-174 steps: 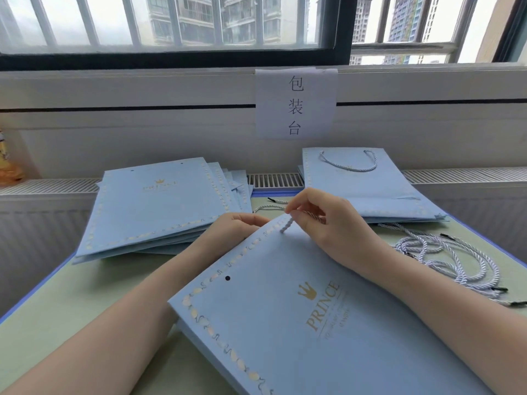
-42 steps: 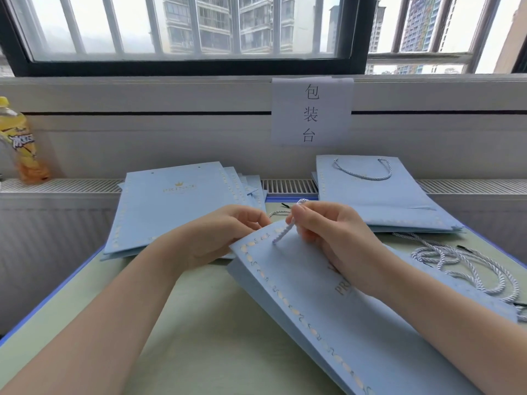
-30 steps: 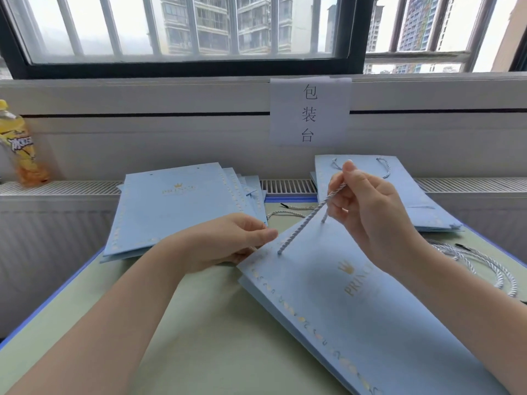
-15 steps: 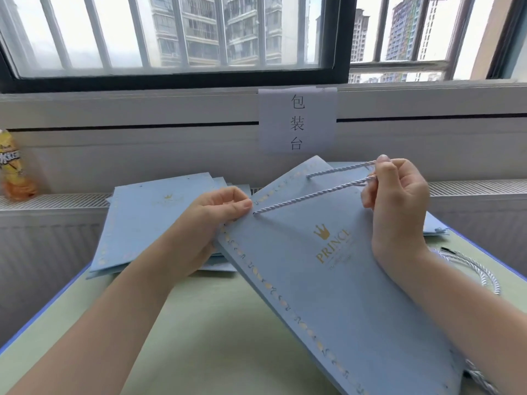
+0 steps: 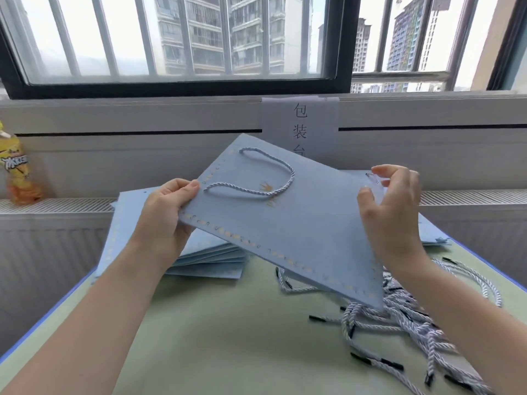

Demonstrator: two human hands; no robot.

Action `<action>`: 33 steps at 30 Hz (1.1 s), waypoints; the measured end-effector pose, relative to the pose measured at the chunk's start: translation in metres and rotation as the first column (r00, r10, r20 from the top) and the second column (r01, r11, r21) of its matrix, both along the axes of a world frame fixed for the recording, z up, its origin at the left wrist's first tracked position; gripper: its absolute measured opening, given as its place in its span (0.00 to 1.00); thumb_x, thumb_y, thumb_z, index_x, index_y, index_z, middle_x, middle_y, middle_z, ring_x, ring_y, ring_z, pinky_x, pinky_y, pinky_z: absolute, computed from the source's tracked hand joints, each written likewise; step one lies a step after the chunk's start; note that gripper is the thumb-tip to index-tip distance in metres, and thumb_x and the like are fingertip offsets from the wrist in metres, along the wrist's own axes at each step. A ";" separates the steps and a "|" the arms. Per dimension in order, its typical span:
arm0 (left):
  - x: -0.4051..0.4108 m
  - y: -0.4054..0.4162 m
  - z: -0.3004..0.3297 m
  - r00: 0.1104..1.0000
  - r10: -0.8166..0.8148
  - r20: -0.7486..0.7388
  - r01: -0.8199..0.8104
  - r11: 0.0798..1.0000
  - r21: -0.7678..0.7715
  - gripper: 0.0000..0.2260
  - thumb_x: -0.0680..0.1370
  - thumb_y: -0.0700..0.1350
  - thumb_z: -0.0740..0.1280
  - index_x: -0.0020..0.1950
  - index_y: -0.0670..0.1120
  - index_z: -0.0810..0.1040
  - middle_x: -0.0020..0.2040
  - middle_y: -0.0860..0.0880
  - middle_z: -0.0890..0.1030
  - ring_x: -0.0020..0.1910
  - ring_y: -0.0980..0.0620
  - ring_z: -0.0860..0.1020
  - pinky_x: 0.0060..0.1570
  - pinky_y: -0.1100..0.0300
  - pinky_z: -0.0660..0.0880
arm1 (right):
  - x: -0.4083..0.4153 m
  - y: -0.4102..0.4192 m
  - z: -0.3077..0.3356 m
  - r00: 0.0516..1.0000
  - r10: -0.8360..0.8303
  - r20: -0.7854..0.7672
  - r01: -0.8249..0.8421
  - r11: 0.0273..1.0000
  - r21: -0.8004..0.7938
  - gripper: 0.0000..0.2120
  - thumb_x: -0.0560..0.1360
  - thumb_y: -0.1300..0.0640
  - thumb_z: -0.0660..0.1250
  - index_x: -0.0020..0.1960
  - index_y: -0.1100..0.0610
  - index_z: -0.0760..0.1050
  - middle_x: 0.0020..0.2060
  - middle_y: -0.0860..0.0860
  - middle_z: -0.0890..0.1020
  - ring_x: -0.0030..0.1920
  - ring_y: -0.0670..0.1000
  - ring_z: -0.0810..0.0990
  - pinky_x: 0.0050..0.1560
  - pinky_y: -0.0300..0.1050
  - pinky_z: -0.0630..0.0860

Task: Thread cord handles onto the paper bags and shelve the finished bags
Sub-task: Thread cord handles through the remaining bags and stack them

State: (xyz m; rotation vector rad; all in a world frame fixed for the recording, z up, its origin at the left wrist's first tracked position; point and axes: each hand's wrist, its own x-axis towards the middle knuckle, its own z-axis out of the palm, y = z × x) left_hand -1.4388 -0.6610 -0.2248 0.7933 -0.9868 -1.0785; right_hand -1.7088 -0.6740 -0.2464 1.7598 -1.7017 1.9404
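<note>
Since 0.5 s earlier, paper bag (image 5: 299, 232) was lifted off tabletop (image 5: 228, 352), gripped by left hand (image 5: 168, 212) and right hand (image 5: 396, 206) fingers; cord handle (image 5: 273, 178) was released. Sign (image 5: 301, 124) read 包装台.

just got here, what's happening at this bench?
A person is fitting cord handles to blue paper bags. Both hands hold one bag in the air: left hand grips the top edge, right hand the far end. A cord handle loops across its face. Unthreaded bags sit stacked behind; loose cords lie at right.

bag stack (image 5: 137, 223) left | loose cords (image 5: 405, 317) right | table (image 5: 242, 337) beneath
</note>
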 end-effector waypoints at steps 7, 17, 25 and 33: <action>-0.007 -0.007 -0.009 0.978 0.206 0.015 -0.204 0.976 -0.077 0.10 0.81 0.41 0.61 0.39 0.47 0.71 0.34 0.53 0.77 0.32 0.59 0.76 0.30 0.67 0.75 | -0.003 0.003 0.008 0.440 0.278 0.854 -0.783 0.584 0.214 0.11 0.78 0.55 0.63 0.56 0.59 0.74 0.45 0.55 0.83 0.37 0.51 0.84 0.32 0.45 0.81; -0.026 -0.001 -0.020 0.709 0.381 0.593 -0.202 0.916 -0.348 0.15 0.78 0.49 0.64 0.65 0.51 0.74 0.62 0.55 0.76 0.63 0.57 0.73 0.62 0.62 0.70 | 0.006 0.016 0.017 0.666 0.602 0.440 -0.573 0.791 -0.215 0.06 0.77 0.58 0.65 0.43 0.51 0.77 0.37 0.44 0.81 0.40 0.45 0.80 0.43 0.40 0.78; -0.020 0.007 0.001 0.859 -0.482 -0.173 0.481 0.875 -0.050 0.29 0.75 0.71 0.51 0.62 0.53 0.75 0.77 0.46 0.58 0.63 0.46 0.74 0.69 0.42 0.63 | 0.011 0.015 -0.017 0.569 0.220 -0.793 -0.583 0.787 -0.200 0.15 0.82 0.55 0.53 0.66 0.54 0.68 0.55 0.53 0.79 0.49 0.53 0.76 0.51 0.45 0.75; -0.009 0.018 -0.002 0.984 -0.174 0.040 0.164 0.969 0.185 0.14 0.79 0.49 0.60 0.58 0.42 0.78 0.50 0.42 0.84 0.46 0.40 0.83 0.45 0.47 0.78 | 0.019 0.020 -0.026 0.459 0.320 -0.829 -0.567 0.824 0.004 0.21 0.80 0.43 0.54 0.61 0.54 0.76 0.52 0.51 0.80 0.48 0.51 0.79 0.44 0.46 0.77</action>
